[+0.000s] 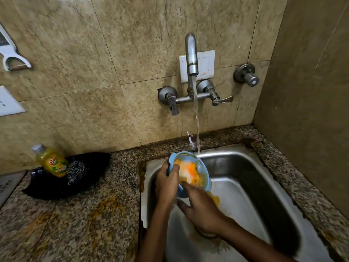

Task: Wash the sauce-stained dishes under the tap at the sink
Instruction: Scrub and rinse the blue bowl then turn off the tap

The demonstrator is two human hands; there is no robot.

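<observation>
A light blue bowl (pixel 202 165), smeared inside with orange sauce, is tilted over the steel sink (pixel 245 178). My left hand (pixel 167 181) grips its left rim, thumb inside. My right hand (pixel 201 207) reaches into the bowl with straight fingers, the fingertips rubbing the sauce at the lower part. Water runs from the wall tap (pixel 191 53) and falls just past the bowl's far right edge. Orange sauce drips from the bowl into the sink.
A yellow dish-soap bottle (pixel 52 161) lies on a dark tray with a steel scrubber (pixel 77 172) on the granite counter (pixel 85 214), which carries orange stains. Tap handles (pixel 220 100) and a separate valve (pixel 247 75) stick out from the tiled wall.
</observation>
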